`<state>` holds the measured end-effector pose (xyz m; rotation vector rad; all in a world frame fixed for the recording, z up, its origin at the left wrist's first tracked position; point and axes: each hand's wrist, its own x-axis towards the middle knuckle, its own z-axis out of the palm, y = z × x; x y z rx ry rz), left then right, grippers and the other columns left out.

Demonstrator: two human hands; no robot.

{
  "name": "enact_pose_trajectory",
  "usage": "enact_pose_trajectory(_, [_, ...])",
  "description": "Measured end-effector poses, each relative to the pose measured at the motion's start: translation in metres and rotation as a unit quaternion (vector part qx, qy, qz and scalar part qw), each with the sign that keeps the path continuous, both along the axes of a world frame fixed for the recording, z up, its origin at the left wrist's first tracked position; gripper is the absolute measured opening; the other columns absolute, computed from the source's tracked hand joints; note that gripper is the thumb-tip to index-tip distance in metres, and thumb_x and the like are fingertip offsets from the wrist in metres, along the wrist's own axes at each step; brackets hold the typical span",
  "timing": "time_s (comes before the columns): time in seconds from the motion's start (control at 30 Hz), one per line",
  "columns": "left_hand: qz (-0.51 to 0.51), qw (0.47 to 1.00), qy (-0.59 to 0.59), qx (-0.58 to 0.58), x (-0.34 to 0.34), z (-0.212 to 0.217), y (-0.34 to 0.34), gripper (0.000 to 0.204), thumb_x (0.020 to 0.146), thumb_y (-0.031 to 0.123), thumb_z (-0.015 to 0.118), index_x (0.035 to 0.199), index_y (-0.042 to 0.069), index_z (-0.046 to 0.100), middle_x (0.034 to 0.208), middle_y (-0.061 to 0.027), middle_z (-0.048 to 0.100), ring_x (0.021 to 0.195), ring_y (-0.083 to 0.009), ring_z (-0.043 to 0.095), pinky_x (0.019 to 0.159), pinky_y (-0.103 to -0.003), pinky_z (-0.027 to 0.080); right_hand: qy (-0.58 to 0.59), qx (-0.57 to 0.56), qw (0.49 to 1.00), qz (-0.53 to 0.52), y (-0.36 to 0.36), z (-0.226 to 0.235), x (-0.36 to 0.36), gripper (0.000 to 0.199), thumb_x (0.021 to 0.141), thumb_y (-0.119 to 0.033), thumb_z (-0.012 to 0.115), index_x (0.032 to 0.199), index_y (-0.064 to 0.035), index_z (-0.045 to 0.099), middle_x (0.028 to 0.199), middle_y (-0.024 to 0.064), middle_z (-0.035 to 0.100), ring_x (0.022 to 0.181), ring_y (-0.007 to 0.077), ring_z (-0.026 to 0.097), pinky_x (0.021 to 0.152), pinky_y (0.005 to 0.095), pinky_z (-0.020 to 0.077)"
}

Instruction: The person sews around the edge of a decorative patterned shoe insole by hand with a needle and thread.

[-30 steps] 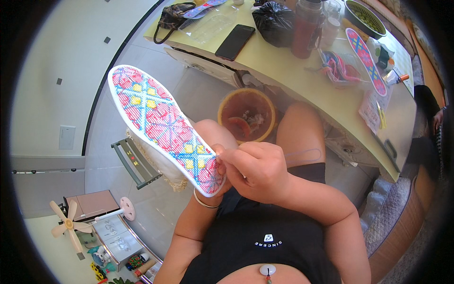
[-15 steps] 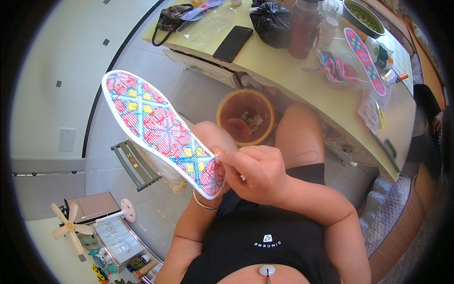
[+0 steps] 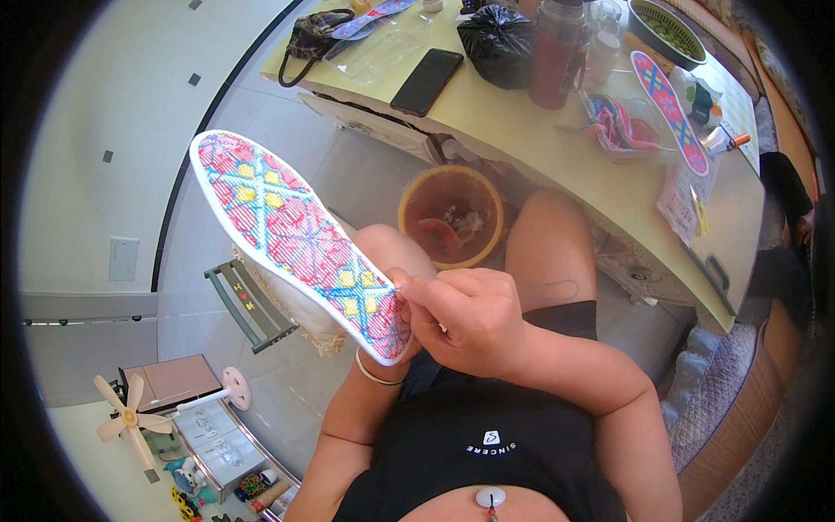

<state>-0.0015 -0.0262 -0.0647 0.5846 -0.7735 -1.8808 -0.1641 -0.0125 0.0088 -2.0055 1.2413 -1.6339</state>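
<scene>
Now insole (image 3: 287,230) heel inside grip.

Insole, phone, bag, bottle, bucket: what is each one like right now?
Insole: held up off the lap, patterned side up, heel end pinched.
Left hand: mostly hidden under the insole's heel; grip unclear.
Right hand: fingers pinched at the insole's heel edge.
Phone: lying flat on the table, screen dark.
Black bag: tied shut.
Red bottle: upright, lid on.
Orange bucket: open, scraps inside.
Second insole: lying flat on the table.
</scene>
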Motion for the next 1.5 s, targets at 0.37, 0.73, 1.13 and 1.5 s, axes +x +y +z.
enact_pose_trajectory(0.37, [-0.002,0.991,0.064,0.114,0.003,0.026,0.001,0.016,0.087,0.012,0.064,0.094,-0.001,0.059,0.078,-0.0089,0.059,0.058,-0.0116,0.053,0.050,-0.022,0.042,-0.112,0.122,0.983,0.075,-0.005,-0.008,-0.008,0.010,0.076,0.001,0.065,0.085,-0.0022,0.062,0.070,0.0122,0.061,0.065,0.0268,0.063,0.058,0.0324,0.0499])
enact_pose_trajectory(0.73, [-0.014,0.983,-0.138,0.119,-0.012,0.059,0.007,0.007,0.084,0.004,0.065,0.088,0.000,0.062,0.068,-0.0026,0.061,0.044,-0.0017,0.039,0.039,-0.016,0.029,-0.444,0.364,0.795,0.196,-0.008,-0.071,-0.015,0.046,0.085,-0.008,0.068,0.125,-0.0007,0.048,0.108,0.0082,0.062,0.094,0.0132,0.061,0.078,0.0288,0.0545])
enact_pose_trajectory(1.13, [-0.002,0.981,-0.154,0.117,-0.013,0.057,0.009,0.006,0.084,0.003,0.065,0.088,-0.001,0.062,0.071,-0.0040,0.062,0.044,-0.0021,0.040,0.039,-0.016,0.029,-0.540,0.383,0.714,0.227,-0.008,-0.079,-0.009,0.039,0.090,-0.007,0.061,0.126,-0.0016,0.046,0.106,0.0097,0.062,0.092,0.0171,0.064,0.078,0.0326,0.0564])
enact_pose_trajectory(1.5, [-0.009,0.984,-0.125,0.126,-0.011,0.052,0.009,0.008,0.085,0.004,0.066,0.090,-0.002,0.063,0.072,-0.0049,0.063,0.043,-0.0031,0.040,0.039,-0.017,0.029,-0.558,0.384,0.687,0.263,-0.009,-0.086,-0.013,0.048,0.088,-0.007,0.064,0.130,-0.0022,0.041,0.116,0.0101,0.058,0.098,0.0156,0.061,0.082,0.0320,0.0552])
